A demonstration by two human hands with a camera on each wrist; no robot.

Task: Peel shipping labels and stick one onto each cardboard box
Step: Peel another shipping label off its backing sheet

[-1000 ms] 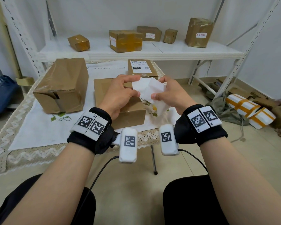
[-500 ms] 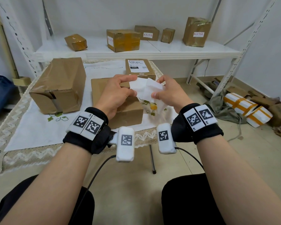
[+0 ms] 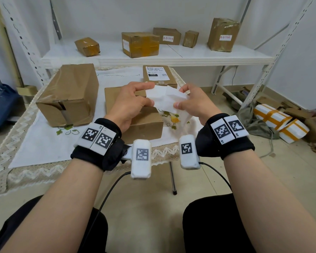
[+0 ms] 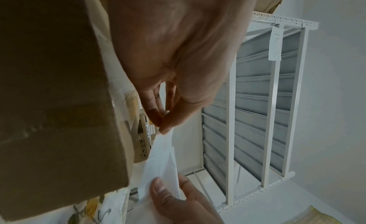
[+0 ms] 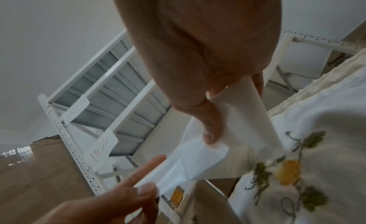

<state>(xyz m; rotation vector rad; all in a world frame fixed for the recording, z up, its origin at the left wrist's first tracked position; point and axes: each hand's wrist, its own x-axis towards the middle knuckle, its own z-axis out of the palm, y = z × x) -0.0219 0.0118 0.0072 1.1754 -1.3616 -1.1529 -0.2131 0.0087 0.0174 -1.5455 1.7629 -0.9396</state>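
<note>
Both hands pinch one white label sheet (image 3: 167, 99) between them, held up in the air over the bench (image 3: 35, 143). On the left side of the bench stands a big cardboard box (image 3: 69, 92) wrapped in clear tape, resting on a white cloth (image 3: 44, 139) with a lace border and stitched flowers. Next comes the left hand (image 3: 130, 106): its thumb and forefinger close on the sheet's left edge in a narrow grip, and the left wrist view shows the same pinch at the paper's corner (image 4: 164, 142). Under that hand lies a flat box (image 3: 142, 123) with a bare brown top, close to the bench's near edge. Beyond the sheet, further back on the cloth, sits a small box (image 3: 160, 75) that already carries a printed shipping label (image 3: 156, 73) on its top. The right hand (image 3: 193, 105) holds the sheet's right side, thumb on the near face and fingers curled behind it; in the right wrist view the paper (image 5: 208, 152) bends between the two hands, and its surface looks blank and creased. Whether a layer has begun to come apart cannot be told. Behind the bench a white shelf (image 3: 190, 55) carries five more boxes, some with small handwritten tags. On the floor to the far right lie white parcels (image 3: 281, 123) strapped with orange tape, among scraps of cardboard.
</note>
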